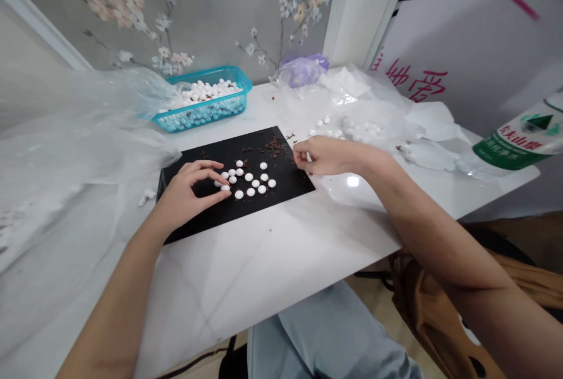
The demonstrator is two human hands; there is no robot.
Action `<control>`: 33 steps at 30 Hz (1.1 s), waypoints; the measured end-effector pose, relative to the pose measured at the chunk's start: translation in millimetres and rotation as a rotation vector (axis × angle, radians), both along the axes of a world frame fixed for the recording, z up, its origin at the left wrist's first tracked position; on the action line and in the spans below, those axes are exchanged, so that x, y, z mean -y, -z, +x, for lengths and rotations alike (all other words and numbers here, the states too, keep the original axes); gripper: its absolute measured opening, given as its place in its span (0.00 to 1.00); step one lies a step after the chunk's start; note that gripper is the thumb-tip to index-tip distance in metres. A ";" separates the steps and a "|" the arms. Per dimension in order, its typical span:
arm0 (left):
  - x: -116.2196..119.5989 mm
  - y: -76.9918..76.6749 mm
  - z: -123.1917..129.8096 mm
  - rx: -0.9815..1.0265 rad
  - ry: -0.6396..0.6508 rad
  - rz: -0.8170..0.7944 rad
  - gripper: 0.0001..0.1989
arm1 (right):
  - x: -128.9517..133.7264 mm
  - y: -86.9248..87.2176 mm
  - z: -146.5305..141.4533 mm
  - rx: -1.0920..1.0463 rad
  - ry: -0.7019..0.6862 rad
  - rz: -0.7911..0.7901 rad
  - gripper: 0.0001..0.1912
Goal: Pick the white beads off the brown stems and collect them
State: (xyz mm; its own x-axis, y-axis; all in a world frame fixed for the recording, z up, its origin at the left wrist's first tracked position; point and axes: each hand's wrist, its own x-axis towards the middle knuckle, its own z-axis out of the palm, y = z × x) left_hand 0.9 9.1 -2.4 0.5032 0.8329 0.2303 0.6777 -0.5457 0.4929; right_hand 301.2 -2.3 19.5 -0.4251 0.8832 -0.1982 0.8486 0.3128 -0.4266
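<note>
A person's left hand [190,188] rests over the left part of a black mat [288,182], half open, thumb and forefinger either side of a small white ball [225,188]; whether they grip it cannot be told. The right hand [326,154] is at the mat's right edge, fingers curled in towards the thumb; what it holds, if anything, is hidden.

Between the hands, more white balls [255,183] lie loosely grouped on the mat, with brown bits [275,145] scattered behind. The balls look smooth and very light, likely to roll at a nudge and perhaps to dent if squeezed; a gentle fingertip pinch across the widest part should suit. The bits look thin and brittle, best lifted singly by an end.

Farther out on the white worktop [246,250], a blue basket [240,103] of balls stands behind the mat. Clear plastic [88,162] billows at left; a purple pack [310,65] lies at the back, and a bottle [505,153] is at far right.
</note>
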 end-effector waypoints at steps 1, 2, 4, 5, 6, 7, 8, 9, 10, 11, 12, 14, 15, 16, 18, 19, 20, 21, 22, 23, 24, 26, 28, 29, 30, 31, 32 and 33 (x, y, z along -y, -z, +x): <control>-0.1 0.6 -0.5 -0.002 -0.004 -0.015 0.13 | 0.0 0.1 -0.1 0.000 -0.001 -0.001 0.06; 0.2 1.7 -0.4 -0.008 -0.008 -0.039 0.15 | 0.0 0.3 -0.1 0.001 -0.001 -0.001 0.06; 1.8 5.2 1.6 -0.033 -0.030 -0.102 0.24 | 0.1 0.5 -0.4 0.008 -0.002 0.001 0.06; 3.0 7.2 3.5 -0.052 -0.046 -0.126 0.29 | 0.1 0.5 -0.5 0.013 -0.004 0.004 0.06; 4.4 8.9 5.5 -0.075 -0.056 -0.141 0.34 | 0.2 0.4 -0.7 0.016 -0.007 0.007 0.06; 5.6 10.2 7.4 -0.096 -0.061 -0.142 0.37 | 0.3 0.3 -0.9 0.018 -0.007 0.011 0.05; 6.4 10.7 8.6 -0.113 -0.055 -0.132 0.38 | 0.3 0.3 -1.0 0.018 -0.004 0.013 0.05; 6.6 10.5 9.0 -0.124 -0.038 -0.114 0.38 | 0.3 0.2 -1.0 0.016 0.000 0.011 0.05; 6.1 9.5 8.3 -0.127 -0.019 -0.091 0.37 | 0.1 0.3 -0.9 0.015 0.003 0.009 0.05; 4.9 8.0 6.5 -0.124 -0.006 -0.062 0.34 | -0.1 0.5 -0.6 0.014 0.008 0.005 0.05; 3.1 6.2 3.8 -0.120 0.000 -0.031 0.30 | -0.4 0.9 -0.4 0.014 0.010 0.004 0.05; -1.1 2.9 -2.6 -0.115 -0.001 0.030 0.22 | -1.0 1.7 0.2 0.012 0.006 0.006 0.05; -3.1 1.9 -5.5 -0.115 0.002 0.053 0.19 | -1.3 2.1 0.5 0.011 0.003 0.009 0.05; -4.6 1.4 -7.6 -0.113 0.009 0.067 0.16 | -1.4 2.4 0.7 0.010 -0.001 0.013 0.05; -5.8 1.7 -9.2 -0.095 0.024 0.080 0.12 | -1.4 2.6 0.8 0.008 -0.015 0.018 0.06; -5.6 2.1 -8.9 -0.081 0.026 0.081 0.11 | -1.3 2.3 0.8 0.006 -0.017 0.019 0.06; -5.0 2.4 -8.2 -0.066 0.020 0.077 0.10 | -1.0 2.0 0.8 0.004 -0.018 0.019 0.06; -4.2 2.6 -7.2 -0.055 0.006 0.068 0.08 | -0.8 1.5 0.7 0.002 -0.015 0.019 0.06; -3.4 2.5 -6.2 -0.047 -0.011 0.058 0.07 | -0.5 1.0 0.6 0.002 -0.010 0.017 0.06; -2.5 2.2 -5.2 -0.044 -0.028 0.045 0.07 | -0.3 0.5 0.5 0.004 -0.007 0.014 0.06; -1.6 1.7 -4.2 -0.042 -0.046 0.029 0.06 | -0.2 0.1 0.4 0.008 -0.006 0.011 0.06; 0.4 1.0 -1.8 -0.024 -0.080 0.013 0.08 | -0.3 -0.1 0.2 0.014 -0.009 0.009 0.06; 3.3 1.2 2.1 0.009 -0.098 0.017 0.14 | -0.6 0.2 0.1 0.019 -0.014 0.012 0.06; 5.3 1.8 4.8 0.021 -0.095 0.017 0.19 | -0.7 0.5 0.0 0.020 -0.015 0.015 0.05; 7.5 2.9 8.0 0.023 -0.082 0.007 0.26 | -0.7 0.8 -0.1 0.022 -0.017 0.019 0.05; 9.8 4.2 11.8 0.013 -0.063 -0.013 0.33 | -0.7 1.1 -0.3 0.024 -0.023 0.024 0.05; 12.0 5.9 15.8 -0.010 -0.040 -0.043 0.38 | -0.7 1.4 -0.6 0.027 -0.025 0.030 0.05; 14.0 7.6 20.0 -0.038 -0.018 -0.071 0.42 | -0.7 1.7 -0.8 0.031 -0.027 0.035 0.05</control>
State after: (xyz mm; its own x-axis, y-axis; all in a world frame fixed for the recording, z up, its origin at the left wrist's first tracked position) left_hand 20.9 -4.9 -10.0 0.4948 0.8557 0.1515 0.7062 -0.4976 0.5037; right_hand 300.4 -1.7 17.8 -0.4429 0.8782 -0.1806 0.8524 0.3501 -0.3883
